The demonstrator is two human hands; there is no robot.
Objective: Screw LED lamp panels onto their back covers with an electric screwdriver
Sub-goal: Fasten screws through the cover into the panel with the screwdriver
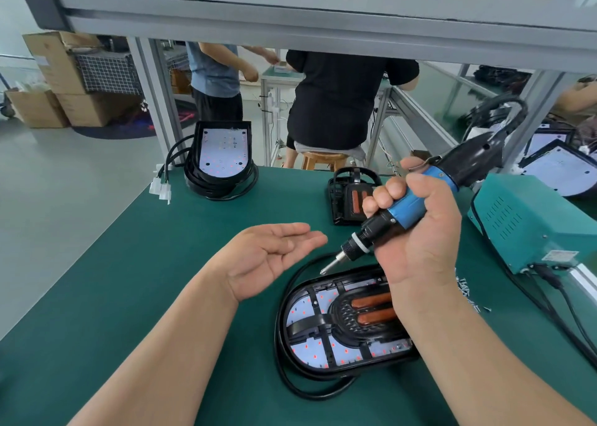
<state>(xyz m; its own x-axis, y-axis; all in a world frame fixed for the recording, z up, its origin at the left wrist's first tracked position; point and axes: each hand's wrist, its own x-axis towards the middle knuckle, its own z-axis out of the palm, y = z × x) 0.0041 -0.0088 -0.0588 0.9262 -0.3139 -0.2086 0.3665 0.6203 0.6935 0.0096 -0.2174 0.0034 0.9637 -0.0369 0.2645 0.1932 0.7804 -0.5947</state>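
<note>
One spread left hand (pixel 277 254) hovers palm up over the green surface (pixel 129 264), while the right hand (pixel 420 232) grips the blue-barrelled electric screwdriver (pixel 407 204), its tip near the far rim of the oval black lamp panel (pixel 323 328). With nothing steadying it, the panel could skid or the bit slip. Open room lies left, and the teal metal box (pixel 529 222) crowds the right.
</note>
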